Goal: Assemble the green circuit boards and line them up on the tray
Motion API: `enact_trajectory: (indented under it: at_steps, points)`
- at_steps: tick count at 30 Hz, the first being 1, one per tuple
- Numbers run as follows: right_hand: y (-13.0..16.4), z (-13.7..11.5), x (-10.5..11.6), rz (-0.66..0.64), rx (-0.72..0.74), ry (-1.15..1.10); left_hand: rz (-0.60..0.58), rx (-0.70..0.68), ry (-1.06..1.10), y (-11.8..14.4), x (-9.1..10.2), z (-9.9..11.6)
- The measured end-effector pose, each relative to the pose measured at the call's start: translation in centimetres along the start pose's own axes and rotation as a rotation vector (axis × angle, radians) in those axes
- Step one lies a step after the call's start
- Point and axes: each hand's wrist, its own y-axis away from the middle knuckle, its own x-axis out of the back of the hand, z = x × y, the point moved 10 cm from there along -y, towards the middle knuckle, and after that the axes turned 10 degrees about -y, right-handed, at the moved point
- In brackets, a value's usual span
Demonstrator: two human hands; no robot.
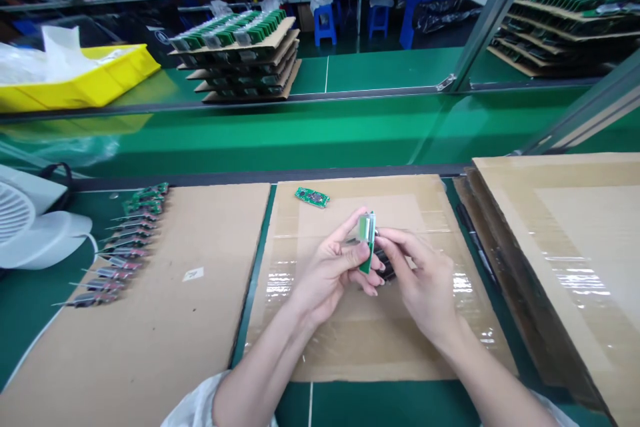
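Green circuit board with a pale display module (367, 240) is held upright above the middle sheet of tape-covered brown cardboard (360, 347) on the green table (30, 307). Left hand (330, 270) fingers are closed on it, thumb across its face; right hand (423, 280) fingers pinch its right edge. A second small green board (312, 197) lies flat well beyond. A row of finished boards (125, 240) lines the left cardboard sheet.

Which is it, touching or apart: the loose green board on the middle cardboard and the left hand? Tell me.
Apart. The head view shows the loose green board lying on bare cardboard beyond the left hand, with a clear gap between them.
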Motion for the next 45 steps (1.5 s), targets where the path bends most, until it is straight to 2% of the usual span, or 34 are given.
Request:
enact_trajectory:
  at_steps: [4, 7, 11, 19, 23, 27, 30, 32, 33, 36, 40, 45]
  points:
    - [0.4, 3.4, -0.9, -0.003, -0.360, -0.392, 0.144, -0.089, -0.185, 0.4, 0.8, 1.4]
    - [0.8, 4.5, -2.2, -0.033, -0.517, -0.646, 0.232, -0.139, -0.275, 1.0, 0.9, 2.2]
    - [1.0, 4.6, -3.1, -0.056, -0.596, -0.798, 0.301, -0.174, -0.341, 1.6, 0.9, 2.5]
    - [1.3, 4.7, -3.7, -0.071, -0.652, -0.881, 0.337, -0.183, -0.346, 1.9, 1.0, 2.4]
    - [1.2, 4.9, -3.2, -0.048, -0.601, -0.804, 0.336, -0.174, -0.396, 1.8, 1.0, 2.2]
    - [0.7, 4.3, -1.4, 0.029, -0.391, -0.495, 0.342, -0.229, -0.601, 1.7, 1.2, 3.2]
    - [0.3, 3.5, 0.1, 0.115, -0.234, -0.292, 0.479, -0.345, -0.918, 1.8, 1.9, 5.7]
    - [0.1, 3.1, 1.4, 0.213, -0.161, -0.227, 0.588, -0.401, -1.140, 1.6, 2.3, 7.3]
    - [0.0, 3.0, 2.0, 0.266, -0.135, -0.219, 0.605, -0.407, -1.229, 1.2, 2.3, 7.7]
    - [-0.2, 2.9, 3.2, 0.376, -0.099, -0.230, 0.532, -0.359, -1.410, -0.7, 2.1, 7.5]
    - [-0.3, 3.3, 3.5, 0.408, -0.110, -0.246, 0.413, -0.286, -1.498, -2.3, 1.7, 6.0]
    - [-0.2, 3.6, 3.5, 0.405, -0.139, -0.260, 0.268, -0.351, -1.529, -2.3, 0.5, 4.9]
